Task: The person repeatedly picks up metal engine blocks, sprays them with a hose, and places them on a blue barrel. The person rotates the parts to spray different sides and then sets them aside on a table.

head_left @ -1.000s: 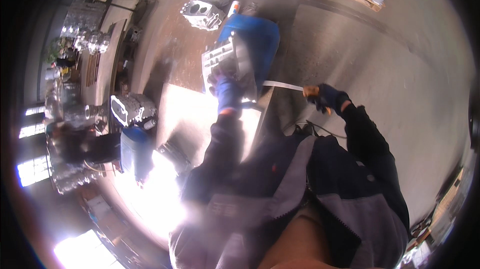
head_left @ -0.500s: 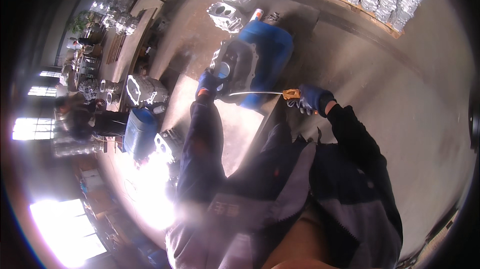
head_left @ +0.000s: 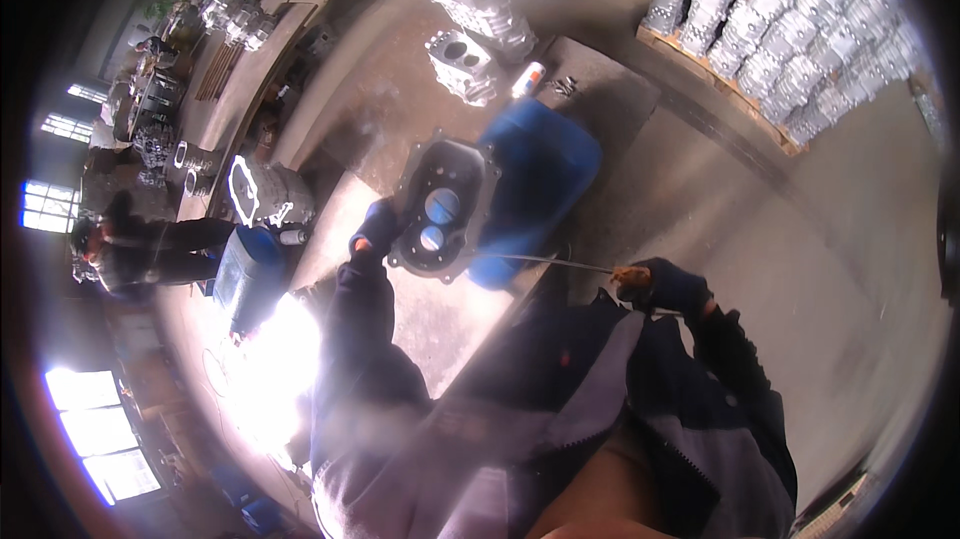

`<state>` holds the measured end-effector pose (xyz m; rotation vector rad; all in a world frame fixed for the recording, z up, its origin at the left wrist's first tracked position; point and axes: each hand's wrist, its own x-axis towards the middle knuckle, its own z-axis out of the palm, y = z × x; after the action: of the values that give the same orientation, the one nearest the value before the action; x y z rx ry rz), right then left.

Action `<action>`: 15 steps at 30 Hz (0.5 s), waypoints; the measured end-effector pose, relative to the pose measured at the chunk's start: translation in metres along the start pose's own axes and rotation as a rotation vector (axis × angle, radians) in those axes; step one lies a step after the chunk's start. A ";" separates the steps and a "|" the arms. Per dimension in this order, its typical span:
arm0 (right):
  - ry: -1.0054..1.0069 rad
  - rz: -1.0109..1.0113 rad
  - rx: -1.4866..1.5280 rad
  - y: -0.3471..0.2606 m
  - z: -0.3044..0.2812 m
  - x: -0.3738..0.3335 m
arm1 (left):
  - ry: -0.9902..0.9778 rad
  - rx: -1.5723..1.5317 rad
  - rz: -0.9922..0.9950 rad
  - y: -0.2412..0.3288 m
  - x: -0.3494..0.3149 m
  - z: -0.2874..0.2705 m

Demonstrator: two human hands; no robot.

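My left hand (head_left: 375,227), in a dark blue glove, is closed on the left rim of a grey metal gearbox housing (head_left: 455,174). The housing is tilted with its hollow side toward me, and two round holes show in its floor. It rests over or against a blue plastic drum (head_left: 550,164) lying in front of me; the contact is hidden. My gloved right hand (head_left: 682,289) grips the yellow-brown handle of a long thin metal rod tool (head_left: 560,261). The rod's far end reaches the housing's lower right edge; whether it touches cannot be told.
Beyond the drum stand metal castings (head_left: 465,67) and a white-and-red can (head_left: 528,80). Stacked castings (head_left: 770,34) fill a pallet at the far right. On the left, another person (head_left: 150,251) stands near a second blue drum (head_left: 245,279) and a large casing (head_left: 268,194). Strong glare lies at lower left.
The housing has turned so its hollow side faces me, and my left hand has shifted left and down with it. My right hand has drawn the rod tool right and downward.
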<state>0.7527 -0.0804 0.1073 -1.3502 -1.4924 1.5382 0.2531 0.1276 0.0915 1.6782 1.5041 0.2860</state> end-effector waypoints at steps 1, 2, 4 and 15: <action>-0.036 -0.016 0.102 -0.002 -0.005 0.005 | -0.020 0.047 0.088 -0.003 0.001 -0.006; 0.078 0.051 0.172 -0.004 -0.011 0.009 | -0.058 0.031 0.039 -0.002 0.005 -0.010; 0.356 0.301 0.325 0.000 -0.021 0.015 | -0.079 -0.157 -0.093 0.001 0.009 -0.016; 0.544 0.528 0.620 0.052 0.000 0.023 | 0.222 -0.148 -0.124 -0.015 0.188 -0.010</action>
<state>0.7571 -0.0694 0.0518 -1.6411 -0.2918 1.5619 0.2837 0.3003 0.0201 1.4673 1.6985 0.5170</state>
